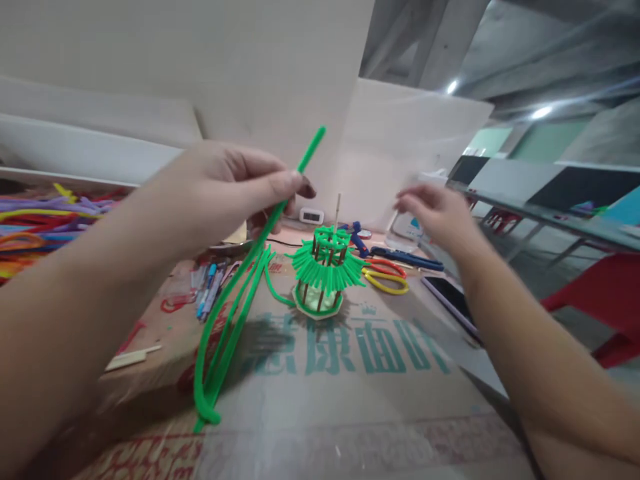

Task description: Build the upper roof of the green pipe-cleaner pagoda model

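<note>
My left hand (225,190) is raised above the table, its thumb and fingers pinched on a long green pipe cleaner (235,293) that runs from a tip at upper right down to a bend near the table's front. My right hand (433,210) hovers further right, blurred by motion, its fingers curled loosely with nothing visible in them. Between the hands, on a cardboard sheet (350,373), stands a small green pipe-cleaner pavilion (327,270) with brown posts and a stick pointing up from its top.
A heap of coloured pipe cleaners (45,223) lies at the far left. Pens (207,290), scissors with yellow and red handles (385,275), a blue tool (407,259), a phone (453,300) and a small clock (311,215) surround the pavilion. A red chair (605,300) stands at right.
</note>
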A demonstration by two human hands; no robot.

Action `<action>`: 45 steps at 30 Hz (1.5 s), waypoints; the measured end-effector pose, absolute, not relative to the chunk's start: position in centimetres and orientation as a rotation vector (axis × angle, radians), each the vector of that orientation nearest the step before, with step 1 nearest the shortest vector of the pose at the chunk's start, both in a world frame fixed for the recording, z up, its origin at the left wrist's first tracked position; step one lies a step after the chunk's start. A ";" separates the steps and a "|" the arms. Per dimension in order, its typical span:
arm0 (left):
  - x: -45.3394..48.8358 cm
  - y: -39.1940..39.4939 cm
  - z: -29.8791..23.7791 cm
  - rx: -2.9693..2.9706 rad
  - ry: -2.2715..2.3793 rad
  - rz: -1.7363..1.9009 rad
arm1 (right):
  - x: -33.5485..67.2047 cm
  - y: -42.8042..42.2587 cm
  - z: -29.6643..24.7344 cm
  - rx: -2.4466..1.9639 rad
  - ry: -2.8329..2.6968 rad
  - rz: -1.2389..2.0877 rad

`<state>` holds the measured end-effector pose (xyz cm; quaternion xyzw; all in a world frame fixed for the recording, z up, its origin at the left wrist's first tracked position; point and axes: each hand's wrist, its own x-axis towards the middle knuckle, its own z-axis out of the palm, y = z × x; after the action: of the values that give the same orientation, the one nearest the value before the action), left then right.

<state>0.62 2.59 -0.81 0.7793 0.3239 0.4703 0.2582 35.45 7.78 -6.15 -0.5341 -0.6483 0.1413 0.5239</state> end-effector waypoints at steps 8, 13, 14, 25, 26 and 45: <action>1.3 5.8 -3.5 1.961 0.737 1.273 | 34.3 12.0 -13.0 -1.458 -1.684 0.309; 1.5 5.7 -3.6 2.158 1.000 1.289 | 32.9 10.0 -10.3 -1.376 -1.631 0.188; 1.6 5.6 -3.5 2.245 1.064 1.225 | 32.3 9.0 -9.1 -1.330 -1.628 0.163; 3.0 6.3 -5.8 2.265 1.044 0.829 | 25.7 2.9 -6.0 -0.905 -2.233 -0.068; 3.2 6.3 -6.0 2.253 1.009 0.824 | 25.7 3.1 -6.2 -0.905 -2.246 -0.078; 3.1 6.8 -7.2 2.362 1.047 0.810 | 23.1 4.9 0.1 -1.296 -2.099 0.189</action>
<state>3.12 6.82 -7.18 0.8520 0.3776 0.2921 0.2151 23.11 4.91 0.06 -0.4949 -0.8015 0.0720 0.3278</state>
